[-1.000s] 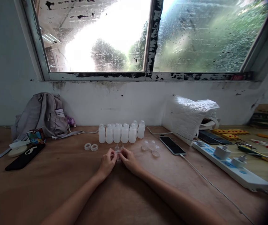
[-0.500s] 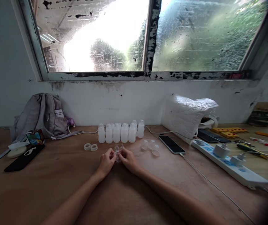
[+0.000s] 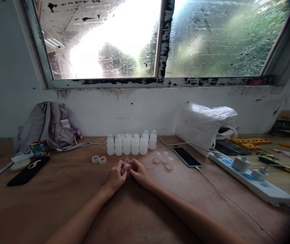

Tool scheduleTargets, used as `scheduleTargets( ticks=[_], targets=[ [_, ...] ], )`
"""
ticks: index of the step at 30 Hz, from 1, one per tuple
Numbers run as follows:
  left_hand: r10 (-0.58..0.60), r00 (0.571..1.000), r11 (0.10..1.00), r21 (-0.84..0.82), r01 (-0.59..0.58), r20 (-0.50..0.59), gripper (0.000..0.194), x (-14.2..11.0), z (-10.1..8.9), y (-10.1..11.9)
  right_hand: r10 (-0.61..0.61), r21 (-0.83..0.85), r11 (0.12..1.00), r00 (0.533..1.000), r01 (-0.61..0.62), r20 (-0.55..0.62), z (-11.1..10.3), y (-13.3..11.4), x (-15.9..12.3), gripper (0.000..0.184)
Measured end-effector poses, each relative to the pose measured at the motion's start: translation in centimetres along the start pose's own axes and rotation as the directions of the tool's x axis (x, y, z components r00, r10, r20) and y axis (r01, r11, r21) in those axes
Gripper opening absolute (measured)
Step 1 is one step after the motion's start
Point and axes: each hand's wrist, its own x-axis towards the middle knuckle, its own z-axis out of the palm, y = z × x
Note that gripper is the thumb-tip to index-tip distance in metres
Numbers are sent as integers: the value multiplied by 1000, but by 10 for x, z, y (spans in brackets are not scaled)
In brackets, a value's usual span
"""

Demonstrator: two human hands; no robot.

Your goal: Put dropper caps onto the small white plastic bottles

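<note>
My left hand (image 3: 117,175) and my right hand (image 3: 139,173) meet at the middle of the table, fingers pinched round a small translucent bottle ring (image 3: 127,166). Fingers partly cover it, and I cannot tell whether a teat sits in it. Just behind the fingertips stand clear bottle teats (image 3: 127,158). Farther back is a cluster of frosted baby bottles (image 3: 126,145) with clear domed caps on top. Two loose white rings (image 3: 102,160) lie to the left of my hands. Several clear domed caps (image 3: 169,165) rest to the right.
A phone (image 3: 186,157) on a cable and a white power strip (image 3: 251,178) lie on the right. Behind them is a silvery padded bag (image 3: 198,127). At the left are a grey backpack (image 3: 43,125), a black pouch (image 3: 29,173) and a small box (image 3: 39,148).
The ring has tilted between my fingers and now shows more edge-on. My left hand has shifted slightly. The view has drifted a little; the other things lie as before.
</note>
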Motion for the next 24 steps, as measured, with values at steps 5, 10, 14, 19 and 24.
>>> scheduleTargets(
  ticks=[5,10,14,19,24],
  targets=[
    [-17,1000,1000,9,17,-1,6,0,1,0,-39,-41,998,999,39,3,-1,-6,-1,11],
    [-28,999,1000,14,28,-17,6,0,3,3,-32,-81,996,999,31,-10,0,-5,-1,10],
    [-79,997,996,-52,77,-24,7,1,4,0,-13,-83,996,1000,12,-17,1,-5,-1,12],
    [-101,995,978,-184,98,-4,12,1,1,1,17,-72,997,1000,-17,-6,-1,-11,-1,16],
    [-99,995,974,-203,99,8,16,0,-1,8,22,-86,996,999,-25,-26,-2,-12,-1,17]
  ],
)
